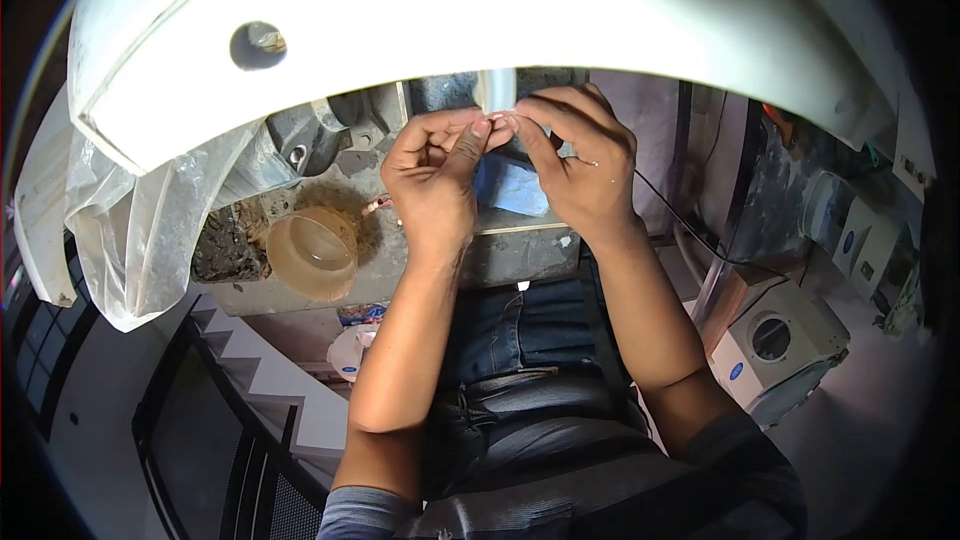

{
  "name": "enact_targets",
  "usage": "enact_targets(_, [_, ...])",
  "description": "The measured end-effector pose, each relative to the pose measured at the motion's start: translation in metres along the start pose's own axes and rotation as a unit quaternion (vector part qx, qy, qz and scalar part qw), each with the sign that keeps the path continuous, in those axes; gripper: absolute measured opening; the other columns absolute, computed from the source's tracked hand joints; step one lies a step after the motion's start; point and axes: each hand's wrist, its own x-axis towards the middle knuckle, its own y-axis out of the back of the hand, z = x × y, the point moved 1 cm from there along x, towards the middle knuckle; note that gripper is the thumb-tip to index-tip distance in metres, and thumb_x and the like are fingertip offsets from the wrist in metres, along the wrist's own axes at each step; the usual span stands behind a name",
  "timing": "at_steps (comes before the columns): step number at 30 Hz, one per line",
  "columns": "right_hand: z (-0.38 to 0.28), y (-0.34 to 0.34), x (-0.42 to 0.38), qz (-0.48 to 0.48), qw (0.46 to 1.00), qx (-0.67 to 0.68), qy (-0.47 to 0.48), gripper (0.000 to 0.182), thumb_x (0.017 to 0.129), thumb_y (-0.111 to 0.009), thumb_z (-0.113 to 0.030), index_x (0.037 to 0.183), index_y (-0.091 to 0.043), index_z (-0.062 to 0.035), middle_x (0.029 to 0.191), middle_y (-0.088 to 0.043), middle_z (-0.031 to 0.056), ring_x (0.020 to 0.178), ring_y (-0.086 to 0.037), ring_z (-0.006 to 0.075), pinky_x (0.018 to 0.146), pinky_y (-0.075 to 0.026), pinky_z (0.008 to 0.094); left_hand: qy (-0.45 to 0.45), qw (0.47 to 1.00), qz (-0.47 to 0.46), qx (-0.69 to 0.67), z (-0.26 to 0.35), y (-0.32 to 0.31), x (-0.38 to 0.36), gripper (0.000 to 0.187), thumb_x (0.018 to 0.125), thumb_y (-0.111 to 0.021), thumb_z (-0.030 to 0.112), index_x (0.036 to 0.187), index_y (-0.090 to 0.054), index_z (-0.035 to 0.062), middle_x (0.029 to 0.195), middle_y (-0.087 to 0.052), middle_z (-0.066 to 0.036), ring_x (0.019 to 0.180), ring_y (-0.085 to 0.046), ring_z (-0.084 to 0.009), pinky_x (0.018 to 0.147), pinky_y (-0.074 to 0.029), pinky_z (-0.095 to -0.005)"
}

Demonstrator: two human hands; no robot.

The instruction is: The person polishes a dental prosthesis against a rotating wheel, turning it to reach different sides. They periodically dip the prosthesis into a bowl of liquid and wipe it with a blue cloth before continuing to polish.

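Fingertips together, my left hand (435, 180) and my right hand (590, 160) pinch at one spot near the middle of the view. Something small and pale shows between them, too small to name. Just above the fingertips, a whitish strip (497, 90) hangs below the edge of a large white curved panel (480, 10). A piece of blue cloth or paper (515, 188) lies on the worktop (520, 252) behind the hands. To the left of my left hand is a small reddish-white item (376, 204), not clear in kind.
The panel fills the top. Clear plastic sheeting (140, 240) hangs at left, near grey metal parts (305, 135). A tan plastic bowl (312, 255) sits at the worktop's front edge. A dark cable (690, 232) runs right, above a white housing with a round opening (790, 365).
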Motion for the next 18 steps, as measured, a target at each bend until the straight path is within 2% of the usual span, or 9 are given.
enact_targets(4, [-0.001, 0.002, 0.0, 0.008, 1.0, -0.003, 0.016, 0.015, 0.075, -0.071, 0.002, 0.09, -0.068, 0.0006, 0.085, -0.066, 0.01, 0.077, -0.063, 0.0257, 0.068, -0.05, 0.0336, -0.025, 1.0, 0.003, 0.005, 0.0, 0.0, -0.001, 0.008, 0.086, -0.058, -0.012, 0.093, -0.06, -0.0086, 0.089, -0.068, -0.019, 0.084, -0.069, -0.0222, 0.08, -0.059, -0.0328])
enact_targets(6, [-0.001, 0.002, -0.001, 0.023, 0.999, -0.021, 0.018, 0.015, 0.076, -0.073, 0.0, 0.09, -0.071, -0.0004, 0.086, -0.068, 0.0084, 0.072, -0.062, 0.02, 0.06, -0.049, 0.0279, -0.031, 0.999, 0.002, 0.008, -0.001, -0.001, -0.002, 0.008, 0.086, -0.058, -0.012, 0.093, -0.06, -0.0086, 0.088, -0.068, -0.019, 0.084, -0.069, -0.0224, 0.08, -0.059, -0.0329])
enact_targets(10, [0.0, -0.001, -0.002, 0.012, 0.999, 0.024, -0.033, 0.012, 0.077, -0.07, 0.0, 0.088, -0.068, 0.0, 0.084, -0.067, 0.0092, 0.075, -0.063, 0.0242, 0.065, -0.049, 0.0322, -0.018, 1.0, 0.006, -0.005, -0.003, -0.002, 0.0, 0.008, 0.086, -0.057, -0.012, 0.093, -0.06, -0.0085, 0.088, -0.068, -0.02, 0.084, -0.069, -0.0234, 0.079, -0.059, -0.0327])
enact_targets(12, [0.002, -0.002, -0.001, -0.011, 0.993, 0.066, -0.102, 0.01, 0.079, -0.07, -0.003, 0.087, -0.067, 0.0005, 0.083, -0.066, 0.0096, 0.073, -0.062, 0.023, 0.061, -0.049, 0.0298, -0.01, 1.0, 0.008, -0.011, -0.002, 0.0, 0.0, 0.009, 0.086, -0.057, -0.012, 0.094, -0.06, -0.0087, 0.088, -0.068, -0.02, 0.084, -0.069, -0.0237, 0.078, -0.059, -0.0327])
enact_targets(13, [0.002, -0.002, 0.0, -0.011, 0.993, 0.066, -0.102, 0.01, 0.079, -0.07, -0.003, 0.087, -0.067, 0.0005, 0.083, -0.066, 0.0096, 0.073, -0.062, 0.023, 0.061, -0.049, 0.0298, -0.001, 1.0, 0.01, -0.006, -0.002, 0.0, 0.001, 0.009, 0.086, -0.057, -0.012, 0.094, -0.061, -0.009, 0.088, -0.068, -0.02, 0.084, -0.069, -0.0242, 0.077, -0.059, -0.0327])
enact_targets(15, [0.002, -0.002, 0.003, -0.042, 0.981, 0.093, -0.164, 0.008, 0.081, -0.068, -0.005, 0.087, -0.067, 0.0011, 0.079, -0.066, 0.0078, 0.069, -0.061, 0.0165, 0.057, -0.046, 0.0266, 0.007, 1.0, 0.012, -0.002, -0.001, 0.001, 0.003, 0.01, 0.087, -0.057, -0.012, 0.095, -0.061, -0.0093, 0.088, -0.068, -0.02, 0.083, -0.07, -0.0247, 0.076, -0.059, -0.0327])
enact_targets(16, [0.0, 0.0, 0.006, -0.042, 0.981, 0.093, -0.164, 0.008, 0.081, -0.068, -0.005, 0.087, -0.067, 0.0011, 0.079, -0.066, 0.0078, 0.069, -0.061, 0.0165, 0.057, -0.046, 0.0266, 0.018, 1.0, 0.015, 0.005, 0.0, 0.001, 0.004, 0.01, 0.087, -0.058, -0.011, 0.096, -0.061, -0.0094, 0.088, -0.068, -0.02, 0.082, -0.07, -0.0244, 0.075, -0.059, -0.0324])
enact_targets(18, [-0.004, 0.003, 0.01, -0.098, 0.931, 0.171, -0.309, 0.009, 0.084, -0.067, -0.007, 0.087, -0.067, 0.001, 0.076, -0.067, 0.0049, 0.064, -0.058, 0.009, 0.054, -0.043, 0.0236, 0.028, 0.999, 0.018, 0.012, 0.0, 0.002, 0.005, 0.01, 0.087, -0.058, -0.011, 0.096, -0.062, -0.0095, 0.087, -0.068, -0.02, 0.08, -0.07, -0.024, 0.074, -0.059, -0.0322])
